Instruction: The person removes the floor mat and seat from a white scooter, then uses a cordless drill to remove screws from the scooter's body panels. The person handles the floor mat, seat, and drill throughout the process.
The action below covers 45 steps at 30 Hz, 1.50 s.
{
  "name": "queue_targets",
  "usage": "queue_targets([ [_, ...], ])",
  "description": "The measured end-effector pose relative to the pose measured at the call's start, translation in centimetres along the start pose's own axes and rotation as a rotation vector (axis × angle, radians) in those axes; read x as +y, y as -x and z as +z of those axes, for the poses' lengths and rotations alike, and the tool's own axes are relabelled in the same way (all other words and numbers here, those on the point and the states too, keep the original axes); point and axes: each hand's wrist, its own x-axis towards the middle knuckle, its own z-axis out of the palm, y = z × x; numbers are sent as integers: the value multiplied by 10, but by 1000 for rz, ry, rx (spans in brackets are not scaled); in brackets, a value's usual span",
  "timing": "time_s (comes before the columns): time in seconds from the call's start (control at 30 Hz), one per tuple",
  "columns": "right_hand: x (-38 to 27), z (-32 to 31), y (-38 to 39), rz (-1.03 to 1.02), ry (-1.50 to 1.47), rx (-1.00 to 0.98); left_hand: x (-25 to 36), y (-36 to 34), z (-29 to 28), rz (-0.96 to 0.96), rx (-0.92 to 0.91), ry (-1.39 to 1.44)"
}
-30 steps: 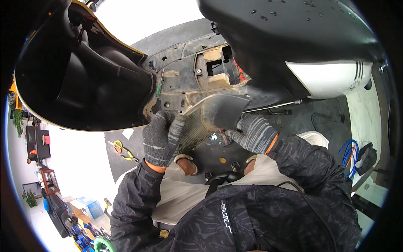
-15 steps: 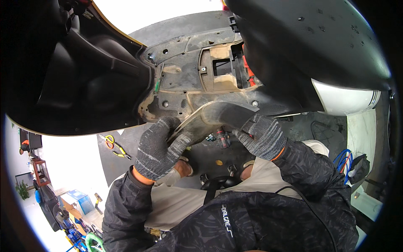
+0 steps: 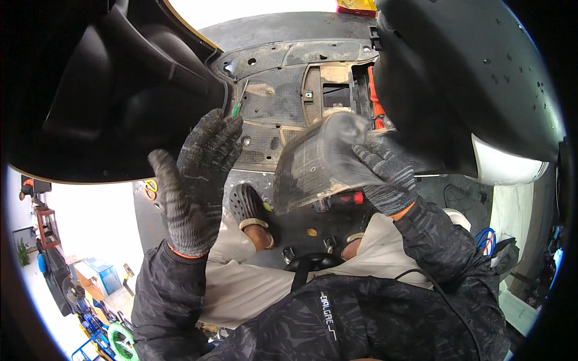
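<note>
My right hand [image 3: 390,177], in a grey knit glove, grips the right edge of a dusty black rubber floor mat [image 3: 319,162]. The bent mat hangs over the near edge of a scooter's footboard [image 3: 271,105], its surface smeared by motion. My left hand [image 3: 201,180], gloved alike, is raised with fingers stretched and thumb apart, holding nothing. Its fingertips come close to a green-handled screwdriver [image 3: 236,111] lying on the footboard's left side. Behind the mat, the footboard has a rectangular opening [image 3: 337,96] with red parts [image 3: 376,99] at its right.
A black front panel [image 3: 132,102] rises at left, and the black seat section [image 3: 463,78] at right. Yellow-handled pliers [image 3: 150,189] and a red-and-black power tool [image 3: 325,204] lie on the dark floor. Blue hoses [image 3: 485,239] sit at right. Boxes and tools crowd the lower left.
My left hand has let go of the mat and risen with spread fingers. The mat, held by my right hand, has swung up and turned over. The view has shifted slightly.
</note>
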Motion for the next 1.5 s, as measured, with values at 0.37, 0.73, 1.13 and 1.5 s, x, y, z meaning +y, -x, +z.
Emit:
queue_targets([
  [0.37,12,9,12,-35,-36,-43,-4,9,-2,-54,-429,-1469],
  [0.73,1,0,14,-56,55,-130,-6,13,-3,-238,-643,-1562],
  [1.13,-3,6,22,123,156,-336,-14,18,-10,-274,-679,-1653],
  [1.5,-4,5,24,64,190,-301,-21,17,-16,-318,-674,-1702],
])
